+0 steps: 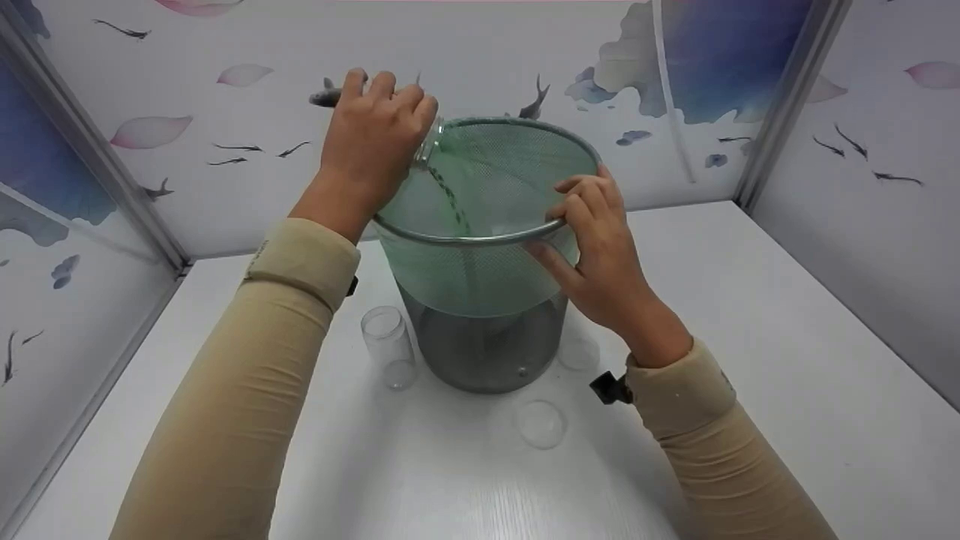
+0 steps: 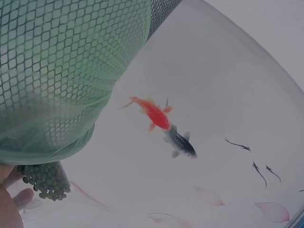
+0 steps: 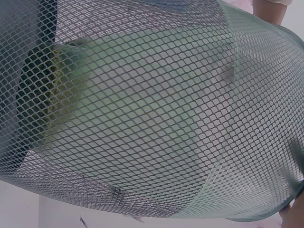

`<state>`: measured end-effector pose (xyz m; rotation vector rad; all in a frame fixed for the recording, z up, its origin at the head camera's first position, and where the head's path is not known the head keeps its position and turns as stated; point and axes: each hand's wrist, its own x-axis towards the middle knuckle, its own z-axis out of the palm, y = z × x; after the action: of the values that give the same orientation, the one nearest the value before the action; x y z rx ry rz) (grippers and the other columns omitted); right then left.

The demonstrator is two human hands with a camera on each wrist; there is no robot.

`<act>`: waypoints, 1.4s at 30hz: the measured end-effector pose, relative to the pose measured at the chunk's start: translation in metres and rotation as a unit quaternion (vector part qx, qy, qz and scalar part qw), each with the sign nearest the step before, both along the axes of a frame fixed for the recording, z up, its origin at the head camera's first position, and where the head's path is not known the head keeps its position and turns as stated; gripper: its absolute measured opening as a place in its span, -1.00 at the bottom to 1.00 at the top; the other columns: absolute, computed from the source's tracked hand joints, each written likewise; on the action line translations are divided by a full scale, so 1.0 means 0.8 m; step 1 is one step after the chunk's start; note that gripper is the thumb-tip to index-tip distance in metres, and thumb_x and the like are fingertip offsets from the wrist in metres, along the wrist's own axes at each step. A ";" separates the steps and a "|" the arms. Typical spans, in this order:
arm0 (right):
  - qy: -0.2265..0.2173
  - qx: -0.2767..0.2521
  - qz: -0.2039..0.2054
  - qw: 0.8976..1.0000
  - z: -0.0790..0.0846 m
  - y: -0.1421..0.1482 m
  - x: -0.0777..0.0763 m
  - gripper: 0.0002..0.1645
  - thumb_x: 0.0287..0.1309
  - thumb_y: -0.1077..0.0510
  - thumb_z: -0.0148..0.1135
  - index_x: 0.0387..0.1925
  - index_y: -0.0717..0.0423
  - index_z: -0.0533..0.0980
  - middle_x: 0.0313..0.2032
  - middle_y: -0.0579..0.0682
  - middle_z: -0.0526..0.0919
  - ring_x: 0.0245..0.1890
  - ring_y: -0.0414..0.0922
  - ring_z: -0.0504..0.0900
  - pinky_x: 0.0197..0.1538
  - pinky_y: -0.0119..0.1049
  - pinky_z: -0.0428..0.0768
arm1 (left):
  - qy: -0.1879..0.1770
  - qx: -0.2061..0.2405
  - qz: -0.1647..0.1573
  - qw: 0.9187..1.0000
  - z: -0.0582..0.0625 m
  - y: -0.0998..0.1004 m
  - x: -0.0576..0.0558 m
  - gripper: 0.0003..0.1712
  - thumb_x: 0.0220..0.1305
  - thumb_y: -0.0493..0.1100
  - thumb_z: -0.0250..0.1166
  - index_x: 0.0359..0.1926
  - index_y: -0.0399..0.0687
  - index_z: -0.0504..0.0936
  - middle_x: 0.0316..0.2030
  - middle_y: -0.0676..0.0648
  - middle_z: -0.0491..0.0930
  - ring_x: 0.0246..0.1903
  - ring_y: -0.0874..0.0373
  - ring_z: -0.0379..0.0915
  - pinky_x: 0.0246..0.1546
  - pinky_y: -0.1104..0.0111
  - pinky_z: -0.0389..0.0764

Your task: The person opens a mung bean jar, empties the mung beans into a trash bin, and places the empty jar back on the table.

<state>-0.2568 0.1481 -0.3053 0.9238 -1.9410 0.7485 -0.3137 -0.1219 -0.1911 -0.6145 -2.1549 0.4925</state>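
A mesh wastebasket (image 1: 487,352) stands upright on the white table, lined with a thin green plastic bag (image 1: 480,285) folded over its rim. My left hand (image 1: 379,142) grips a clear jar (image 1: 429,146) tilted over the basket's left rim. Small green beans (image 1: 450,196) fall from its mouth into the bag. In the left wrist view, beans (image 2: 47,179) still fill part of the jar beside the bag's edge. On the right, my right hand (image 1: 596,244) holds the rim, its thumb outside and fingers over the top. Mesh fills most of the right wrist view.
Left of the basket's base stands a clear empty jar (image 1: 388,349). A clear round lid (image 1: 540,424) lies in front, and another clear round piece (image 1: 579,351) lies at the basket's right. Printed wall panels (image 1: 480,45) enclose the table's back and sides.
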 end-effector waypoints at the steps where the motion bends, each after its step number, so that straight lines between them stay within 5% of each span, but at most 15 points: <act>1: -0.001 -0.001 0.000 1.000 0.000 0.000 0.000 -0.66 0.40 0.12 0.40 -0.11 0.24 0.43 -0.07 0.21 0.49 0.30 0.20 0.41 0.63 0.21 -0.09 | -0.002 0.000 0.000 1.000 0.000 0.000 0.000 -0.86 0.54 -0.47 0.10 -0.07 -0.26 0.57 -0.19 -0.20 0.63 -0.02 -0.22 0.56 0.16 -0.11 0.50; 42: 0.001 -0.001 0.000 1.000 0.000 -0.001 0.001 -0.66 0.40 0.12 0.40 -0.11 0.25 0.43 -0.04 0.23 0.50 0.30 0.20 0.41 0.63 0.20 -0.09 | 0.014 -0.037 -0.017 0.999 0.002 0.002 0.002 -0.81 0.48 -0.48 0.19 0.00 -0.25 0.61 -0.05 -0.18 0.72 0.01 -0.20 0.60 0.19 -0.09 0.54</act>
<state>-0.2563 0.1475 -0.3050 0.9231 -1.9386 0.7486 -0.3123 -0.1203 -0.1895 -0.6801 -2.1050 0.5608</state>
